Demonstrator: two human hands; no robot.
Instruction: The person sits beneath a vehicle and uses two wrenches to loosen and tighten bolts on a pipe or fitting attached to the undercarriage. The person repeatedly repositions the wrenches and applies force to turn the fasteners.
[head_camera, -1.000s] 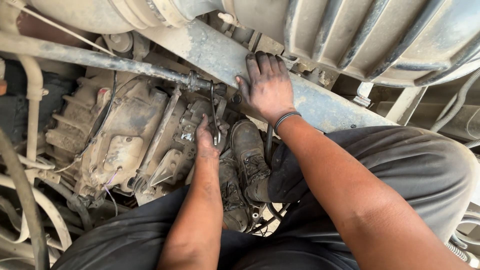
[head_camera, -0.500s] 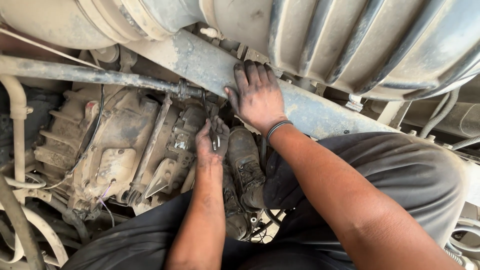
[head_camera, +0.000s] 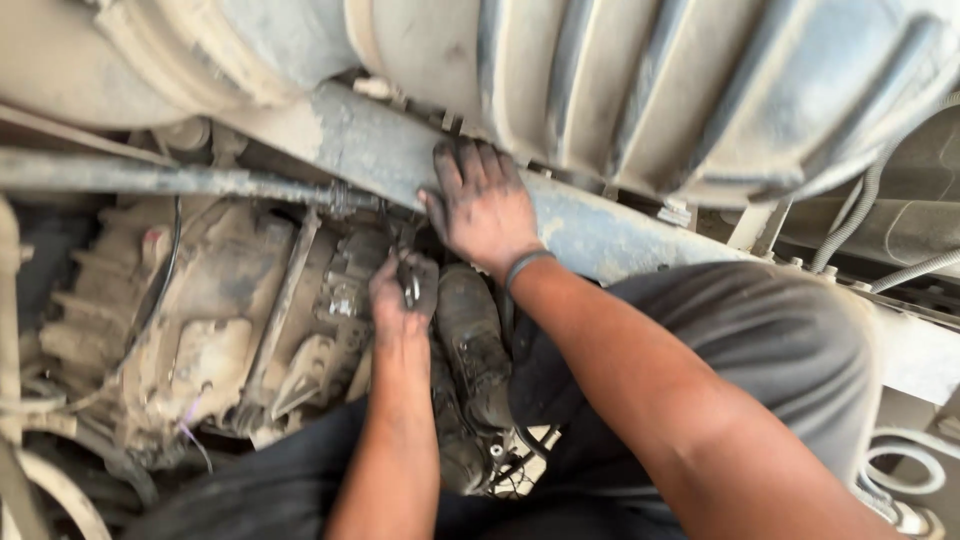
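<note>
from the head camera, looking down, the person's left hand is closed around a small metal tool, dark and thin, its kind too hard to tell through the grime; the tool's tip points up toward the spot where a long thin steel rod meets the dusty frame beam. the right hand, blackened with grease, lies flat and spread on that frame beam, fingers stretched upward against the metal, gripping nothing, just pressed on it. a dark band circles the right wrist. left of the left hand sits a mud-caked gearbox housing, ribbed and tan with dust, with a slanted metal lever lying across it and a thin black cable curving down over its face. above everything hangs a large ribbed tank, grey and dusty, just behind the beam. just below the right hand and beside the left wrist is a worn dark boot, toe pointing up, with a second one lower down partly hidden by the left forearm. the person's knee in grey trousers fills the right middle. at the far right, corrugated grey hoses run down beside a pale bracket, and white tubing loops near the lower right corner.
</note>
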